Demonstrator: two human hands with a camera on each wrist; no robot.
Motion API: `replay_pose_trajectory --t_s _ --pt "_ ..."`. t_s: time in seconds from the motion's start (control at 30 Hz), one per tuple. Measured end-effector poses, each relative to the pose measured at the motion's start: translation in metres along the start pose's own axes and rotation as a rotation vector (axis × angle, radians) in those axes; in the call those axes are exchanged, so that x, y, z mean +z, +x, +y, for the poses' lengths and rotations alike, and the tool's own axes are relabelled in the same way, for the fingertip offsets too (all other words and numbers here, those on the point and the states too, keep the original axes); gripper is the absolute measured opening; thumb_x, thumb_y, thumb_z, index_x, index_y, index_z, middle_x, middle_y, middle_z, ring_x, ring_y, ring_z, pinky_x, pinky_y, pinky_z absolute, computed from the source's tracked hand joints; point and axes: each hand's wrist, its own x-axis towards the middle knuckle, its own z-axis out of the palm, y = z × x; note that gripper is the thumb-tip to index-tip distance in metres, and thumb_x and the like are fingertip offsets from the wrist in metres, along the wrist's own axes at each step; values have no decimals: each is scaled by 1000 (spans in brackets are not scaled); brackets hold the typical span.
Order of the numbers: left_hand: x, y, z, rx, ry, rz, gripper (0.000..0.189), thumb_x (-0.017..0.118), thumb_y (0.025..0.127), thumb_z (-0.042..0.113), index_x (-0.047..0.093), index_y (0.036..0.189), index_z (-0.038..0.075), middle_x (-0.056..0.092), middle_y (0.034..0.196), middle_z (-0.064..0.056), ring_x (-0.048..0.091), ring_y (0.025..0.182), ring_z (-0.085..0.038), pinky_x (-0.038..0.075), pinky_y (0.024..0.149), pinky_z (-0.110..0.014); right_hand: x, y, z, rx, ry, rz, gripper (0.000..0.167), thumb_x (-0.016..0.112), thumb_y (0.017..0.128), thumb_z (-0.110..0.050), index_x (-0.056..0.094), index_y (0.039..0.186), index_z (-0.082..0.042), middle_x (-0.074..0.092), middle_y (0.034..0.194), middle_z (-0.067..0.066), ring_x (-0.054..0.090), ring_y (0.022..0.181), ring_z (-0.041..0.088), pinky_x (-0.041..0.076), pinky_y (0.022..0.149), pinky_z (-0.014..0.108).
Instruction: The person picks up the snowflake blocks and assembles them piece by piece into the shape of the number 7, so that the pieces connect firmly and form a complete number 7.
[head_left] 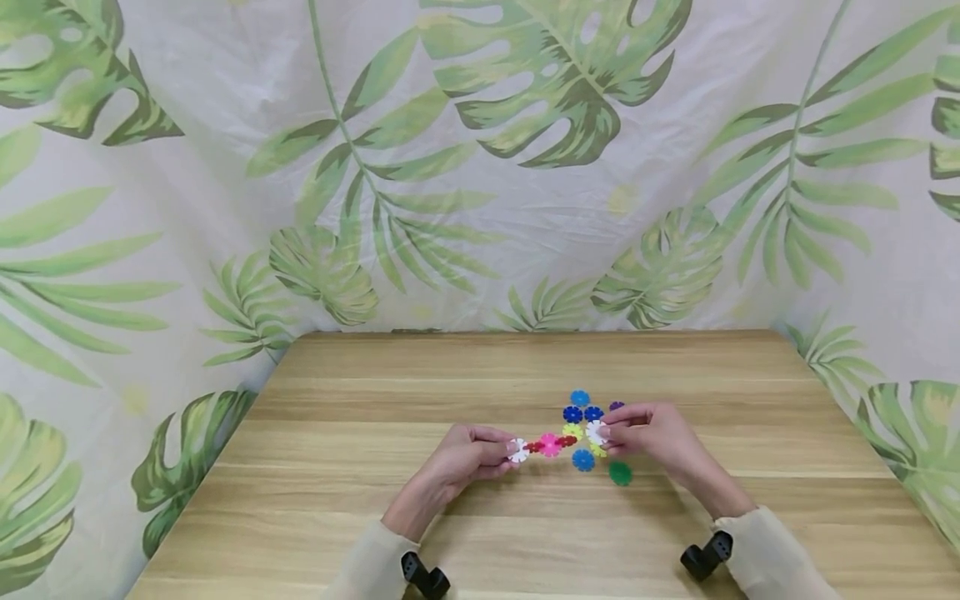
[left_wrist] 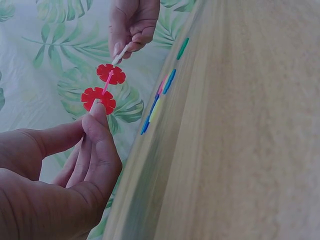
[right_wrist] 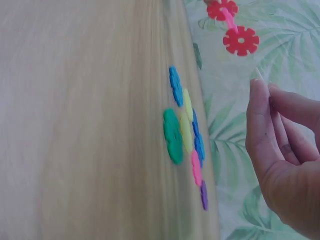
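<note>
My left hand point(head_left: 474, 456) pinches a white snowflake disc point(head_left: 517, 451) at the near end of a short chain of slotted plastic discs. From it the chain runs right through a red disc point(left_wrist: 91, 99), a pink disc point(head_left: 550, 445) and another red disc point(right_wrist: 241, 41). My right hand point(head_left: 660, 435) pinches a separate white snowflake disc point(head_left: 595, 432) between thumb and fingers. In the right wrist view only its thin edge shows, a short gap away from the outer red disc. Both hands are raised above the table.
Loose discs lie on the wooden table point(head_left: 375, 400) under and behind the right hand: green point(head_left: 620, 473), light blue point(head_left: 582, 460), yellow point(head_left: 572, 431), dark blue point(head_left: 572, 414), pink point(right_wrist: 196, 168) and purple point(right_wrist: 204, 195). A leaf-patterned cloth point(head_left: 525, 250) hangs behind the table.
</note>
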Motion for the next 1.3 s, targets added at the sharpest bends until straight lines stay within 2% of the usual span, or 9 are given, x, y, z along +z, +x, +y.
replay_pose_trajectory --t_s 0.17,0.37,0.77,1.3 --pt "-1 -1 0 5 7 2 29 74 97 8 71 120 -10 76 98 -12 75 78 -11 63 73 -20 6 5 4 6 78 -26 35 80 93 -12 71 118 11 81 94 9 80 85 22 67 83 41" --pt "0 -2 -1 12 0 0 29 73 97 4 69 121 -13 77 96 -12 76 78 -11 62 72 -19 12 6 6 25 120 -27 31 79 94 -9 72 117 10 81 93 9 80 85 23 67 82 39" --pt "0 0 -3 14 -20 4 27 71 97 2 70 120 -12 77 99 -15 77 79 -14 63 72 -20 18 4 0 42 132 -28 32 78 95 -10 70 118 12 80 93 10 79 82 20 67 81 37" --pt "2 1 -2 16 -14 -1 30 72 97 3 68 122 -14 78 97 -13 77 78 -12 62 72 -19 18 5 2 42 158 -33 32 77 96 -9 69 119 13 80 92 8 79 80 17 67 79 34"
